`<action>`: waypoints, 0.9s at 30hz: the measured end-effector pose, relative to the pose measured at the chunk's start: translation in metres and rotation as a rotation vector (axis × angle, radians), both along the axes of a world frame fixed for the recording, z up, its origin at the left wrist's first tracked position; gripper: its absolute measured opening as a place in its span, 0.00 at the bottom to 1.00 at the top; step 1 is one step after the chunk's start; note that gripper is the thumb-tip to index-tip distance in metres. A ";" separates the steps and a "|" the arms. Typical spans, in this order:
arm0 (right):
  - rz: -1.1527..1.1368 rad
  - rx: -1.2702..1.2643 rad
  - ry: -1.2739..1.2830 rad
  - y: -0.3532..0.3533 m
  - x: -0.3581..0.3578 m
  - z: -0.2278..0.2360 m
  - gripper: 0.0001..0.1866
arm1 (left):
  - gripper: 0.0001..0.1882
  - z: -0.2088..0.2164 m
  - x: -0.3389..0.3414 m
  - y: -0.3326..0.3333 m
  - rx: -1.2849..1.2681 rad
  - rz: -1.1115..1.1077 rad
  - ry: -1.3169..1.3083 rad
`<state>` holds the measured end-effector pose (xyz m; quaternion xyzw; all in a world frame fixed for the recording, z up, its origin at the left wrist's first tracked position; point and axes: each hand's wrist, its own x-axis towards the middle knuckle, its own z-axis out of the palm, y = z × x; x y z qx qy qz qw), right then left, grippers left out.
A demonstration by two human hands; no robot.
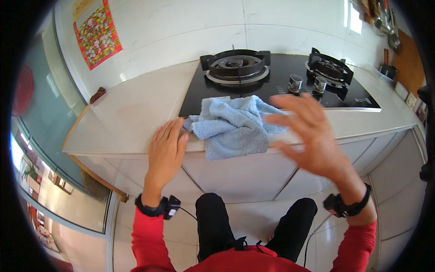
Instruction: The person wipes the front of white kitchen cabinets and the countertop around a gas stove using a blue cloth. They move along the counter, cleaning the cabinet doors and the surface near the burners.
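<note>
A crumpled light-blue towel (238, 129) lies over the front edge of the counter and the near edge of a black glass gas hob (276, 86). Part of the towel hangs down the counter front. My left hand (167, 145) rests on the counter edge just left of the towel, fingers stretched out and holding nothing. To the right of the towel, my right hand (308, 133) is raised with fingers spread and somewhat blurred. Nothing shows in its grasp.
Two burners, a left one (235, 63) and a right one (331, 68), stand on the hob with two silver knobs (295, 83) between them. A pale counter (136, 109) runs along the tiled wall. Utensils (385, 25) hang at far right; a glass door (54, 104) is at left.
</note>
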<state>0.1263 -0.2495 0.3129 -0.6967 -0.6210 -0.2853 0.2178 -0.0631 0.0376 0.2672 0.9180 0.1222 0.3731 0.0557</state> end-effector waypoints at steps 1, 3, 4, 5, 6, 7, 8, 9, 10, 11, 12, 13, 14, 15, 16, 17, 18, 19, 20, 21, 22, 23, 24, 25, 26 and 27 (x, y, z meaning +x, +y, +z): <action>0.051 -0.048 -0.038 0.017 -0.015 0.000 0.27 | 0.18 -0.010 0.001 -0.001 0.092 0.032 -0.063; 0.107 -0.036 -0.019 0.058 -0.029 -0.004 0.24 | 0.16 -0.024 0.004 -0.001 0.195 0.079 -0.164; 0.166 0.030 -0.040 0.076 -0.032 -0.006 0.23 | 0.16 -0.029 0.005 -0.001 0.208 0.097 -0.200; 0.120 -0.055 0.014 0.092 -0.031 -0.009 0.23 | 0.16 -0.033 0.006 -0.001 0.213 0.116 -0.234; 0.112 -0.080 0.047 0.107 -0.029 -0.012 0.22 | 0.16 -0.035 0.007 0.000 0.236 0.112 -0.243; 0.061 -0.178 0.094 0.115 -0.023 -0.014 0.22 | 0.16 -0.036 0.007 0.001 0.252 0.111 -0.251; 0.089 -0.111 0.071 0.118 -0.015 -0.015 0.21 | 0.16 -0.037 0.007 0.003 0.260 0.120 -0.254; 0.073 -0.118 0.063 0.121 -0.007 -0.016 0.21 | 0.16 -0.037 0.007 0.004 0.277 0.109 -0.268; 0.033 -0.166 0.074 0.123 0.002 -0.016 0.21 | 0.16 -0.037 0.007 0.005 0.284 0.106 -0.276; 0.016 -0.147 0.086 0.123 0.011 -0.016 0.20 | 0.16 -0.038 0.007 0.005 0.291 0.097 -0.286; -0.028 -0.167 0.120 0.120 0.021 -0.016 0.20 | 0.16 -0.038 0.007 0.005 0.291 0.100 -0.287; -0.059 -0.177 0.150 0.117 0.031 -0.015 0.20 | 0.16 -0.038 0.007 0.006 0.296 0.098 -0.295; -0.110 -0.190 0.169 0.112 0.040 -0.014 0.20 | 0.16 -0.038 0.008 0.006 0.292 0.099 -0.304; -0.127 -0.177 0.174 0.107 0.048 -0.012 0.20 | 0.15 -0.038 0.008 0.006 0.296 0.101 -0.311; -0.160 -0.169 0.179 0.101 0.056 -0.012 0.20 | 0.15 -0.038 0.008 0.005 0.295 0.106 -0.316; -0.185 -0.167 0.192 0.093 0.061 -0.012 0.20 | 0.15 -0.038 0.008 0.005 0.295 0.112 -0.320; -0.209 -0.164 0.204 0.085 0.067 -0.011 0.20 | 0.15 -0.038 0.008 0.004 0.296 0.115 -0.326; -0.235 -0.161 0.212 0.077 0.071 -0.010 0.21 | 0.15 -0.038 0.008 0.004 0.298 0.117 -0.331; -0.262 -0.162 0.217 0.069 0.075 -0.008 0.21 | 0.15 -0.038 0.008 0.004 0.301 0.118 -0.337; -0.292 -0.163 0.218 0.060 0.077 -0.006 0.21 | 0.15 -0.038 0.008 0.004 0.302 0.121 -0.344; -0.347 -0.176 0.230 0.054 0.078 -0.005 0.22 | 0.15 -0.038 0.008 0.004 0.303 0.123 -0.351; -0.336 -0.174 0.231 0.052 0.078 -0.005 0.22 | 0.15 -0.038 0.009 0.004 0.304 0.125 -0.360; -0.349 -0.185 0.245 0.051 0.077 -0.004 0.22 | 0.15 -0.039 0.009 0.004 0.308 0.130 -0.369; -0.363 -0.197 0.258 0.052 0.076 -0.004 0.22 | 0.15 -0.039 0.010 0.004 0.310 0.134 -0.377; -0.415 -0.208 0.268 0.057 0.075 -0.004 0.22 | 0.15 -0.040 0.011 0.005 0.313 0.137 -0.385; -0.394 -0.201 0.257 0.063 0.073 -0.005 0.22 | 0.15 -0.040 0.011 0.005 0.318 0.138 -0.396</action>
